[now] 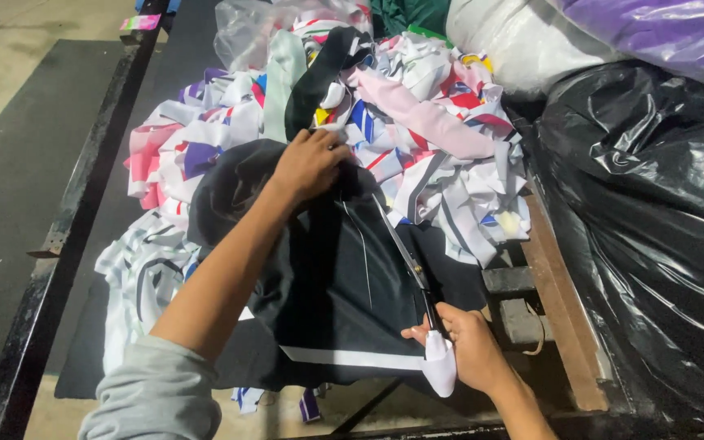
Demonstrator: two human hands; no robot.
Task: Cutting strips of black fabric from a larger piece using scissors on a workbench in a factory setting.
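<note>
- Head view, left hand (310, 165): arm in a grey sleeve stretched forward across the black garment (327, 285); palm down, fingers curled, pressing and bunching the garment's far end.
- Right hand (468, 346): low at the garment's near right corner, fingers closed through the white handles of the scissors (413, 281).
- Scissors: long axis slants from the right hand up and leftward toward the left hand; blades lie over the garment, tips close beside the left hand. How far the blades are parted cannot be told.
- Black garment: spread flat on the worktop (560, 326), a white stripe along its near hem.
- Edges: dark metal rail (67, 244) well left of the garment; wooden edge of the worktop just right of it.
- Room: fabric scraps (417, 122), white with red, blue and pink, heaped beyond and left of the garment; black plastic bag (653, 220) crowds the right side; bare floor beyond the rail.
</note>
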